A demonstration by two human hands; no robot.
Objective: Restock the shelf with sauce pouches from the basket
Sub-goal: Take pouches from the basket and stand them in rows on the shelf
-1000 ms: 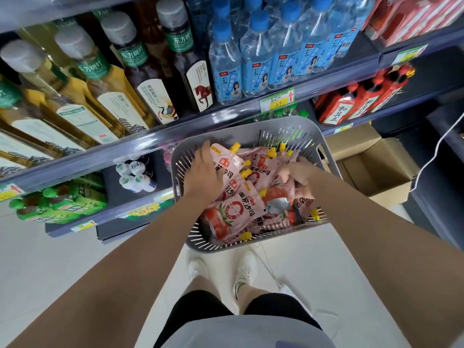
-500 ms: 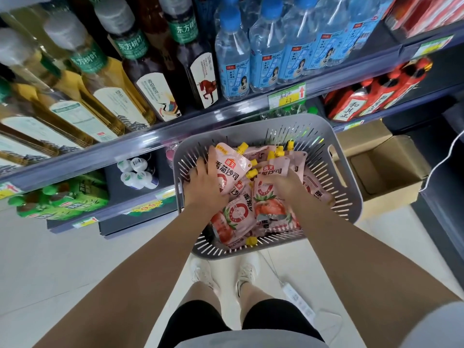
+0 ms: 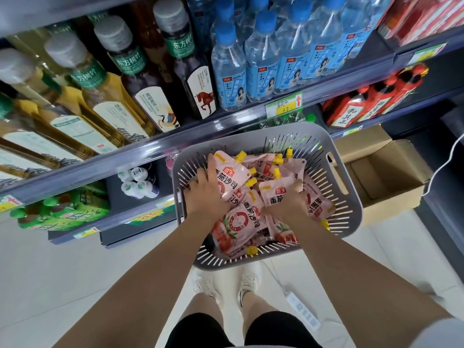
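A grey slotted basket [image 3: 334, 197] sits in front of the shelf, filled with several pink sauce pouches with yellow caps. Both hands are inside it. My left hand [image 3: 204, 188] grips one pouch [image 3: 232, 175] at the basket's left side, thumb along its edge. My right hand [image 3: 286, 200] holds another pouch [image 3: 277, 190] near the middle. A large pouch with a red ring [image 3: 241, 219] lies flat between my wrists. The shelf [image 3: 175, 141] runs across just beyond the basket.
Tea bottles [image 3: 150, 79] and blue water bottles [image 3: 261, 59] fill the upper shelf. Red bottles [image 3: 371, 104] stand lower right. An open cardboard box [image 3: 384, 172] lies right of the basket. A white power strip [image 3: 303, 310] lies on the tiled floor near my feet.
Both hands have closed on pouches in the basket; the right hand shifted from the basket's right side toward the middle and lifted a pouch upright. The view has drifted slightly.
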